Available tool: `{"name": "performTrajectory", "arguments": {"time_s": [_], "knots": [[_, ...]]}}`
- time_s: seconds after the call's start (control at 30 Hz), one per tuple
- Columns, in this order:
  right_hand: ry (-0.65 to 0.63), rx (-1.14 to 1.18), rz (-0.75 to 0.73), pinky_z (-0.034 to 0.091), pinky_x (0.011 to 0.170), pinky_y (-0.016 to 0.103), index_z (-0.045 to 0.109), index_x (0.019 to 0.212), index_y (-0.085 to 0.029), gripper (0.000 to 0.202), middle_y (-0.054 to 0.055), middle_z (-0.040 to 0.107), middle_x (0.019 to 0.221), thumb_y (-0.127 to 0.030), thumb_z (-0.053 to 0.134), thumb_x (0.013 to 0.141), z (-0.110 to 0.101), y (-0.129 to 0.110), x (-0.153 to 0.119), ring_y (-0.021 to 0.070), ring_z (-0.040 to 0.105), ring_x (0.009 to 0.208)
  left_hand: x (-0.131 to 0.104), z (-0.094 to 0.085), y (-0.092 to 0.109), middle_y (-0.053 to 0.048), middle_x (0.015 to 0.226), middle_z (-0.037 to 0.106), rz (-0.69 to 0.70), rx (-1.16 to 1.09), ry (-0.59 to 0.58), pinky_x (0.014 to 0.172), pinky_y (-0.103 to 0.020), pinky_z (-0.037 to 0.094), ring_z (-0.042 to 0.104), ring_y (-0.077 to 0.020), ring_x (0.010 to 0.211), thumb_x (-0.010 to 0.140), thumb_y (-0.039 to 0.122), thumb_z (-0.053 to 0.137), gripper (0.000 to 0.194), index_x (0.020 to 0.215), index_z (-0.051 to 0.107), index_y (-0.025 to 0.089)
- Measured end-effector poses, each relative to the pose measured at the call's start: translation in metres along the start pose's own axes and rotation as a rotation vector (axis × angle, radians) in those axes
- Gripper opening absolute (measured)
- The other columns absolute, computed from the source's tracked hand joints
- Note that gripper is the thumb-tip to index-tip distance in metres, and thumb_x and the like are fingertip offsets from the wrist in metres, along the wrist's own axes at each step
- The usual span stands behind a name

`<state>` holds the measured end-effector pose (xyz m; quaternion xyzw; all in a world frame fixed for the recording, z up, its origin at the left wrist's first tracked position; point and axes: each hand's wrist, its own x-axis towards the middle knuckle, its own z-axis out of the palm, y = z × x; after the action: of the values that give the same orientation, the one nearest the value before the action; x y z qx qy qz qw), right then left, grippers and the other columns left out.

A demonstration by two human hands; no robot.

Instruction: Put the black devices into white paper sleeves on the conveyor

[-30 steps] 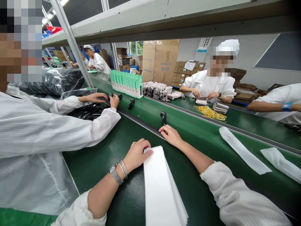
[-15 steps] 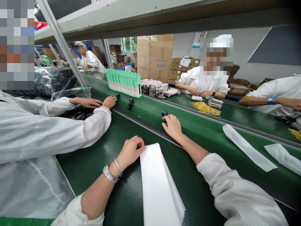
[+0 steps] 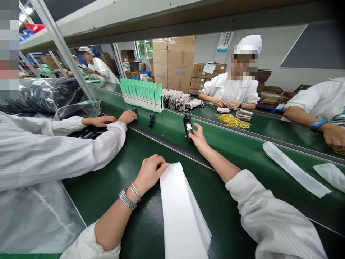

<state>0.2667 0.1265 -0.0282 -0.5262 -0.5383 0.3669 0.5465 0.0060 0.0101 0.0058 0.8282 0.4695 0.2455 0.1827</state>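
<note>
My left hand (image 3: pixel 151 172), with a watch and bangles on its wrist, pinches the top corner of a fanned stack of flat white sleeves (image 3: pixel 179 208) on the green work surface. Over the belt, my right hand (image 3: pixel 201 139) grips a slim black handheld device (image 3: pixel 188 126) by its lower part, thumb and fingers around it. White labels show on the device, which is nearly upright with its rounded head at the top. A second black device (image 3: pixel 152 120) lies on the belt to its left.
A co-worker's hand (image 3: pixel 127 117) at left touches another black device. Green-and-white boxes (image 3: pixel 142 95) stand in a row on the belt. Yellow bands (image 3: pixel 234 121) lie before a person opposite. Two white sleeves (image 3: pixel 296 169) lie at right. A shelf beam (image 3: pixel 161 27) crosses overhead.
My right hand has lifted the black device from the belt and tilted it up, so its labelled face shows. My left hand stays on the sleeve stack. The view has shifted slightly.
</note>
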Motion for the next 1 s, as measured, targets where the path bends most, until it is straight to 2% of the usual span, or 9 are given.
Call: {"name": "performTrajectory", "arguments": {"time_s": [0.1,0.23,0.37,0.57,0.7,0.83,0.87,0.93,1.0], "knots": [[-0.133,0.228,-0.069,0.053,0.080,0.037,0.009,0.141,-0.032,0.086,-0.002,0.060,0.090,-0.022,0.062,0.073,0.017,-0.019,-0.015,0.0184,0.068,0.084,0.001,0.002,0.002,0.000,0.079,0.058,0.008,-0.005,-0.010,0.071,-0.028,0.040,0.054,-0.0156,0.073,0.087,0.031,0.054,0.018,0.074,0.057,0.019],[-0.279,0.357,0.020,0.056,0.066,0.034,0.006,0.142,-0.037,0.106,-0.004,0.060,0.090,-0.028,0.076,0.064,0.031,-0.036,-0.035,0.0183,0.067,0.076,0.002,0.002,0.004,-0.001,0.078,0.060,0.050,0.008,0.001,0.078,-0.030,0.039,0.055,-0.0160,0.075,0.092,0.026,0.046,0.023,0.073,0.057,0.019],[-0.328,0.358,0.069,0.053,0.057,0.026,0.006,0.144,-0.037,0.110,-0.003,0.062,0.091,-0.026,0.079,0.062,0.036,-0.045,-0.047,0.0144,0.065,0.069,0.003,0.001,0.005,0.000,0.078,0.062,0.056,-0.010,0.029,0.081,-0.031,0.038,0.056,-0.0155,0.075,0.092,0.022,0.045,0.018,0.081,0.058,0.020],[-0.366,0.346,0.044,0.053,0.053,0.026,0.009,0.143,-0.041,0.107,0.000,0.057,0.104,-0.026,0.080,0.063,0.042,-0.052,-0.056,0.0128,0.063,0.066,0.001,-0.004,0.008,0.000,0.081,0.057,0.073,-0.057,0.094,0.080,-0.030,0.040,0.054,-0.0150,0.078,0.088,0.022,0.054,0.012,0.077,0.056,0.019],[-0.450,0.301,0.008,0.055,0.060,0.028,0.022,0.139,-0.037,0.091,0.002,0.056,0.107,-0.027,0.078,0.067,0.052,-0.054,-0.067,0.0135,0.063,0.072,-0.003,-0.007,0.015,-0.003,0.092,0.053,0.078,-0.157,0.153,0.085,-0.031,0.042,0.053,-0.0169,0.089,0.088,0.025,0.056,0.010,0.080,0.058,0.020],[-0.542,0.191,-0.110,0.052,0.078,0.029,0.054,0.116,-0.026,0.039,0.004,0.057,0.111,-0.041,0.065,0.082,0.062,-0.061,-0.082,0.0160,0.059,0.094,-0.006,-0.011,0.018,-0.004,0.097,0.048,0.089,-0.273,0.276,0.089,-0.030,0.042,0.051,-0.0172,0.096,0.089,0.025,0.055,0.011,0.080,0.058,0.019],[-0.573,0.154,-0.126,0.051,0.080,0.030,0.059,0.109,-0.024,0.032,0.004,0.058,0.111,-0.045,0.059,0.086,0.064,-0.063,-0.086,0.0169,0.058,0.097,-0.006,-0.011,0.017,-0.004,0.096,0.048,0.082,-0.297,0.322,0.089,-0.030,0.042,0.051,-0.0173,0.096,0.089,0.026,0.055,0.012,0.079,0.058,0.019],[-0.649,0.099,-0.131,0.049,0.082,0.031,0.064,0.097,-0.020,0.034,0.005,0.061,0.104,-0.051,0.055,0.087,0.066,-0.067,-0.096,0.0184,0.058,0.097,-0.004,-0.011,0.012,-0.003,0.092,0.048,0.044,-0.354,0.412,0.085,-0.029,0.043,0.051,-0.0170,0.092,0.088,0.027,0.056,0.014,0.077,0.057,0.019],[-0.749,0.105,-0.092,0.048,0.078,0.032,0.063,0.085,-0.017,0.038,0.003,0.063,0.090,-0.055,0.062,0.081,0.069,-0.070,-0.104,0.0188,0.060,0.088,-0.001,-0.009,0.007,-0.002,0.089,0.049,-0.007,-0.427,0.467,0.078,-0.028,0.044,0.050,-0.0159,0.086,0.087,0.028,0.057,0.015,0.075,0.056,0.019]]}}
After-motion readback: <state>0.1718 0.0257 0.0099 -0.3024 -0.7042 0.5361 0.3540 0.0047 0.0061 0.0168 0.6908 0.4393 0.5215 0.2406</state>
